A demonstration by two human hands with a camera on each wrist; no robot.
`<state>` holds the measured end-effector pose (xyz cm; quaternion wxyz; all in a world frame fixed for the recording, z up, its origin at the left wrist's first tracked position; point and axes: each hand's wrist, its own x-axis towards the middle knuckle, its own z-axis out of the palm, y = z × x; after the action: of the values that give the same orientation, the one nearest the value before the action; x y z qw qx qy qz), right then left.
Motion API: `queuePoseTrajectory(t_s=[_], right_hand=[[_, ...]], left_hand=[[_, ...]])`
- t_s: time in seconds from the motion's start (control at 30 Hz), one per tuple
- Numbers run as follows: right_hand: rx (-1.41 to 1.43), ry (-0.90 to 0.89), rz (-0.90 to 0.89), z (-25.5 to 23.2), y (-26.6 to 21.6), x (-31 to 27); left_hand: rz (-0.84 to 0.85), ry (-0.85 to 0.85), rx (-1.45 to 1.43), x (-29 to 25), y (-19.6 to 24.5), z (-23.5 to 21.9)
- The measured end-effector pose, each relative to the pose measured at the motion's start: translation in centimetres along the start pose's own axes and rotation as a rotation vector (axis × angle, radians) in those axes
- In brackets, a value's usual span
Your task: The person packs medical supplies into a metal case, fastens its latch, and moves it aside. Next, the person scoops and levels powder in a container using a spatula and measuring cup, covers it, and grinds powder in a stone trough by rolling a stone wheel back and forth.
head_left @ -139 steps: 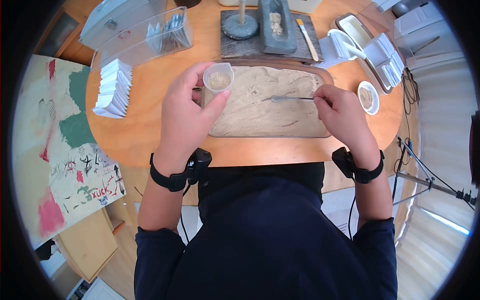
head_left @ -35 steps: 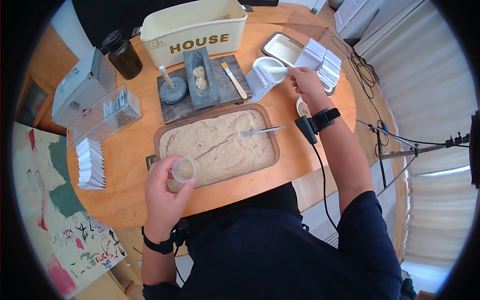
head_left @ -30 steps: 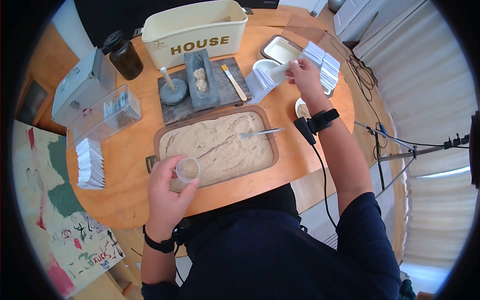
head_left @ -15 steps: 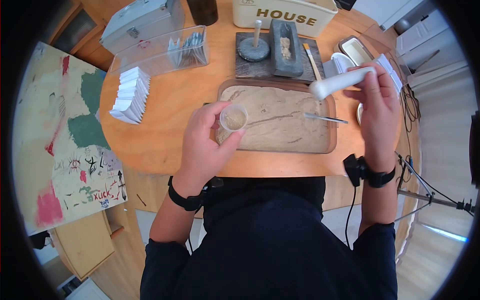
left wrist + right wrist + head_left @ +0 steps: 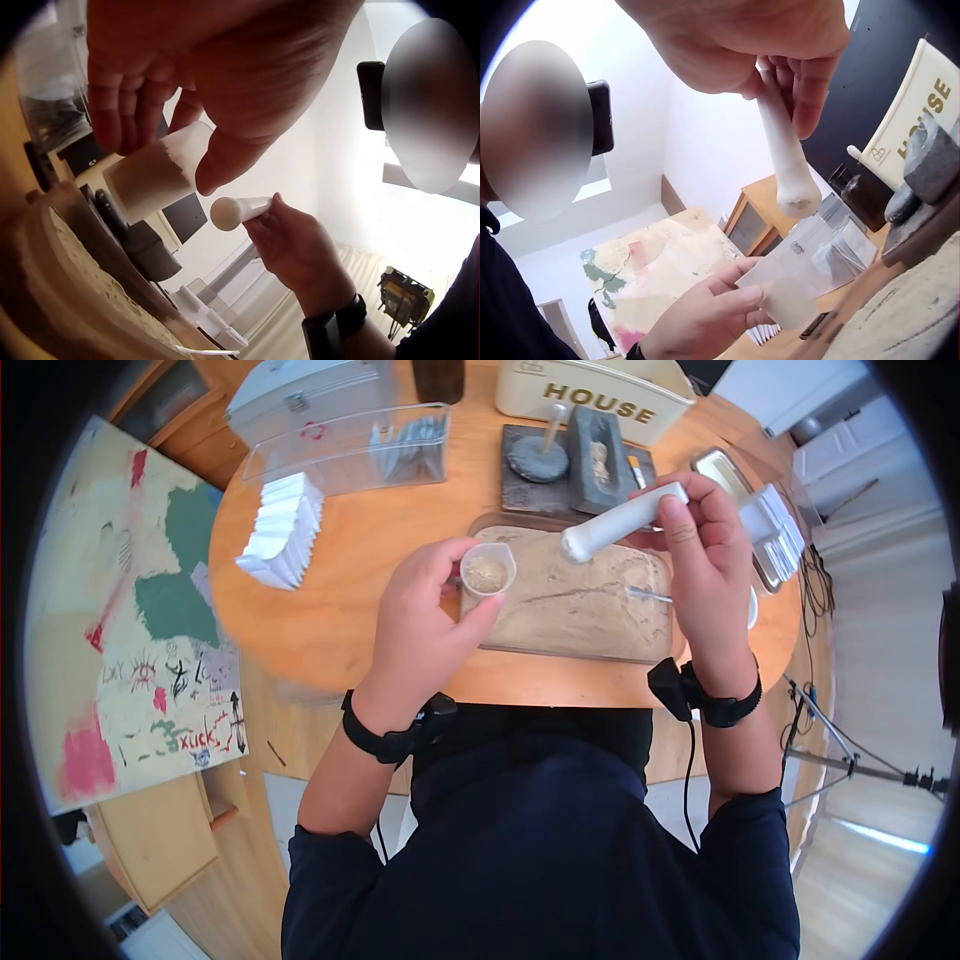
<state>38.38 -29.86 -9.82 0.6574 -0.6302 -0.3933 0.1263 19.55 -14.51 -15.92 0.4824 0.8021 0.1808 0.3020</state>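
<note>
The left hand (image 5: 425,615) curls fingers and thumb round a cup (image 5: 161,169) of pale granules (image 5: 487,574); the right hand (image 5: 712,555) pinches a pestle (image 5: 618,527). Below the fingers, a tray (image 5: 510,520) holds sand (image 5: 565,605); beyond, a trough (image 5: 598,494) holds pale lumps (image 5: 600,458). The right hand partly hides a spatula (image 5: 648,594). Cup translucent; pestle white, tip speckled.

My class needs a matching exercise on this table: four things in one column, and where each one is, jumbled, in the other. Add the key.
Things
1. white pestle
2. small cup
3. thin metal tool
4. cream box

Places
A. with its tip in the tray of pale powder
B. held in the right hand
C. beyond the dark board
D. held in the left hand

Pairs: 1-B, 2-D, 3-A, 4-C
</note>
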Motion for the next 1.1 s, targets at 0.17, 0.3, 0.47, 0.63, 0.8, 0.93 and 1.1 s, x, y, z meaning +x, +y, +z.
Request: queuePoseTrajectory(t_s=[0.17,0.3,0.47,0.63,0.8,0.93,1.1], right_hand=[[-0.141,0.104,-0.056,-1.8,1.1,-2.6],[-0.187,0.169,-0.128,-2.7,1.9,-3.2],[-0.189,0.233,-0.162,-3.8,3.0,-3.0],[-0.275,0.175,-0.149,-4.1,3.7,-3.2],[-0.243,0.209,-0.149,-4.4,4.7,-3.4],[-0.171,0.242,-0.116,-4.6,5.1,-3.3],[-0.172,0.212,-0.076,-4.7,5.4,-3.3]], left_hand=[[0.204,-0.055,0.295,2.0,0.1,4.1],[0.263,-0.071,0.379,2.6,0.5,6.6],[0.240,-0.067,0.412,2.5,0.8,8.0],[0.217,-0.083,0.435,2.6,1.2,8.9],[0.221,-0.100,0.478,2.7,1.4,9.3],[0.207,-0.087,0.475,2.7,1.5,9.5],[0.213,-0.099,0.465,2.8,1.5,9.4]])
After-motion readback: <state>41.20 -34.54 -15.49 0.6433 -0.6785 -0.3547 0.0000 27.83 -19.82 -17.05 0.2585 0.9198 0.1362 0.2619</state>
